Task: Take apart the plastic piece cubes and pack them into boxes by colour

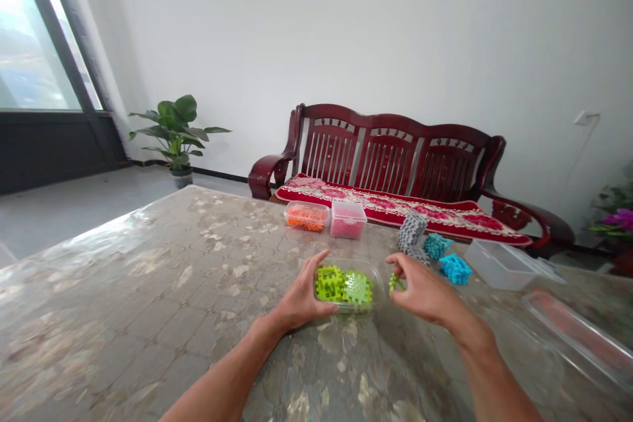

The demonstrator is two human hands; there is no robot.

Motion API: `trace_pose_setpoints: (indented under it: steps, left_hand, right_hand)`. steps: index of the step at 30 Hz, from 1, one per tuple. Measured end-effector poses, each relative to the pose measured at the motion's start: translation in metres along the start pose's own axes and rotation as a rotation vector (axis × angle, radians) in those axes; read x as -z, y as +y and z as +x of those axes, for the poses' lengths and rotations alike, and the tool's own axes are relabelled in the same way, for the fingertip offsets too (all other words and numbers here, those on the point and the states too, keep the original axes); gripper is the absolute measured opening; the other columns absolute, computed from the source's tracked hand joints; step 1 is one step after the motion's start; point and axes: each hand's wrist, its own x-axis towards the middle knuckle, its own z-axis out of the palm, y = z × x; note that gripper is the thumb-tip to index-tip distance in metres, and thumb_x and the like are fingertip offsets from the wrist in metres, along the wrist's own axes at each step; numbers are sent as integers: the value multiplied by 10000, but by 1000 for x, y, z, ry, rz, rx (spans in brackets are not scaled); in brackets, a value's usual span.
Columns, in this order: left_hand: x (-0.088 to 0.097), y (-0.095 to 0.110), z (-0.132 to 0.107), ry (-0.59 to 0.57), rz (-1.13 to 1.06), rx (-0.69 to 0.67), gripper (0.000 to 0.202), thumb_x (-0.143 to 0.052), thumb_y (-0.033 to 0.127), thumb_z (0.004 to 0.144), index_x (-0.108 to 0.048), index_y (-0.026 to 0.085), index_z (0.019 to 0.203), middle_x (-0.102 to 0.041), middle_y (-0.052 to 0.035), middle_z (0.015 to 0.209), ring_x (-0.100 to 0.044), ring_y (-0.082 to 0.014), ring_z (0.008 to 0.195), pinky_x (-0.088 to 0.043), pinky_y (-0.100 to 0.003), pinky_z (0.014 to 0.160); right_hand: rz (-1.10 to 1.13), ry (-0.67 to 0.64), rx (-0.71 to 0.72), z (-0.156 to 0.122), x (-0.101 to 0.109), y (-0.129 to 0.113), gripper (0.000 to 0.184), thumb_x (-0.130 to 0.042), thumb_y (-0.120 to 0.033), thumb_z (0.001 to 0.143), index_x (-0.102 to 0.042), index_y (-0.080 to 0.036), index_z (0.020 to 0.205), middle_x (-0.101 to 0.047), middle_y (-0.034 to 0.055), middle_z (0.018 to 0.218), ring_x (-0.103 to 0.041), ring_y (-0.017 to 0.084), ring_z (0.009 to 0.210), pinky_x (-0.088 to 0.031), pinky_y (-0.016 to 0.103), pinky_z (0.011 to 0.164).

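Plainly, the left hand [301, 291] has its grip around the left end of a clear tub [377, 282] on the worktop [148, 290], with green blocks [341, 285] inside. Farther off stand an orange-filled tub [306, 204] and a pink box [349, 211]. Just right of the clear tub, the right hand [422, 290] pinches a green piece [396, 283]; beyond it sit grey blocks [411, 234], then blue blocks [455, 269].
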Motion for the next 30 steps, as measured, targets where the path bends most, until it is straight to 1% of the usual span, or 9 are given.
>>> trace_pose_setpoints:
  steps: [3,7,9,11,15,21,26,28,30]
  left_hand:
    - [-3,-6,-1,-8,-23,-22,1175,-899,325,567,-234,234,1531,-353,-158,1497,-433,-368,1335,-361,-540,1129]
    - [-5,-11,-2,-16,-11,-76,1253,-916,351,535,-185,228,1545,-285,-163,1547,-360,-385,1387,-301,-550,1164]
    - [-5,-11,-2,-8,-10,-91,1273,-919,333,529,-164,235,1548,-297,-157,1544,-319,-387,1415,-266,-556,1180]
    - [-6,-11,-1,-5,-14,-86,1284,-916,293,530,-140,246,1552,-313,-151,1536,-312,-383,1424,-254,-560,1184]
    - [-6,-10,-1,0,5,-75,1296,-907,231,519,-130,263,1555,-306,-149,1540,-317,-387,1422,-256,-568,1181]
    - [-7,-8,-1,-2,5,-65,1296,-900,219,520,-126,254,1559,-333,-152,1518,-384,-375,1382,-314,-539,1163]
    - [-6,-8,-2,2,11,-73,1245,-886,241,556,-143,253,1555,-298,-148,1548,-339,-379,1412,-300,-548,1169]
    - [-6,-7,-2,-3,7,-74,1229,-887,279,576,-144,246,1555,-280,-149,1561,-323,-375,1423,-293,-544,1177]
    - [-5,-6,-2,-8,0,-64,1225,-890,304,586,-142,240,1555,-284,-154,1559,-324,-372,1423,-294,-539,1179]
  right_hand:
    - [39,19,88,3,4,-33,563,-621,-213,670,-562,-208,1230,-663,62,1086,-620,212,962,-444,304,841]
    - [12,-7,238,17,-8,-78,604,-629,-191,657,-561,-205,1257,-673,66,1086,-600,217,964,-416,309,846]
    - [2,-63,299,24,-18,-92,571,-639,-192,652,-590,-212,1220,-685,60,1066,-592,224,955,-409,310,821]
    - [5,-112,337,29,-27,-98,496,-643,-186,656,-633,-221,1150,-699,44,1035,-586,224,947,-406,309,809]
    - [24,-80,344,30,-35,-89,327,-588,-127,713,-712,-235,995,-725,18,997,-579,209,952,-398,313,849]
    - [19,-40,330,25,-37,-77,250,-586,-146,773,-766,-267,896,-758,3,959,-588,222,955,-407,351,884]
    - [106,3,385,26,-43,-72,280,-551,-165,814,-771,-286,937,-762,15,1004,-620,208,997,-438,359,932]
    - [143,77,352,24,-42,-59,288,-541,-191,821,-762,-272,988,-753,38,1053,-630,210,1033,-446,367,962]
    - [158,168,252,20,-38,-36,303,-527,-222,821,-748,-248,1028,-743,60,1088,-642,220,1046,-453,380,978]
